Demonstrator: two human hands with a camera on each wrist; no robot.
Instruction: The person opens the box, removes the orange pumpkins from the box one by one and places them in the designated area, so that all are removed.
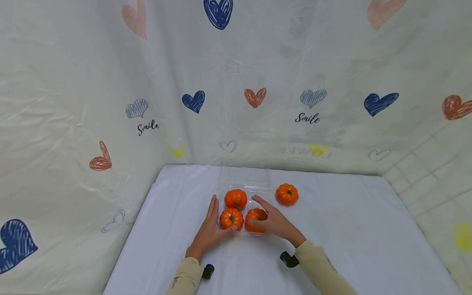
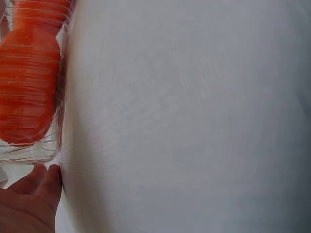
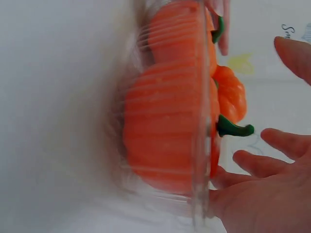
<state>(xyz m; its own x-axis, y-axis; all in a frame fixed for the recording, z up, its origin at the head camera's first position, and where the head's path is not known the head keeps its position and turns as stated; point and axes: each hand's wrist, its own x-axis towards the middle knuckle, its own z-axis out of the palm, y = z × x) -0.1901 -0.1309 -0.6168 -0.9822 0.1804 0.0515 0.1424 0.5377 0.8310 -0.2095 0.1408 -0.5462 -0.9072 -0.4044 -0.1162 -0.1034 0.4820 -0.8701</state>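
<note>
Closely, hands (image 1: 211,232) (image 1: 276,223) flanking three orange pumpkins (image 1: 236,198), right fingers (image 3: 284,142) spread.

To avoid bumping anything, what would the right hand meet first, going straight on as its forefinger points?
Probably the back-left pumpkin in the clear container; height is unclear, so the right hand might pass over it.

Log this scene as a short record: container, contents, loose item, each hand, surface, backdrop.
container: clear plastic box, lid open toward the far side
contents: three orange pumpkins: back left pumpkin, front left pumpkin, front right pumpkin
loose item: fourth pumpkin, right of the box
left hand: along the box's left side, thumb at its near edge
right hand: spread over the front right pumpkin; contact unclear
surface: white cloth
backdrop: pale sheet printed with hearts and "Smile"
</note>
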